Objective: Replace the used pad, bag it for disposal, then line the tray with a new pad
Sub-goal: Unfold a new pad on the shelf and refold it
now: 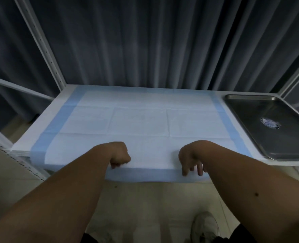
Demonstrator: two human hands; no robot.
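A white pad with a blue border lies unfolded across the white shelf, its near edge hanging over the front. My left hand is curled on the pad's near edge, fingers closed on it. My right hand rests on the same edge further right, its fingers pointing down over the blue border. An empty steel tray with a round blue sticker in it sits on the shelf to the right of the pad.
White metal shelf posts rise at the back left and right. Dark curtains hang behind the shelf. Below the shelf edge I see pale floor and a white shoe.
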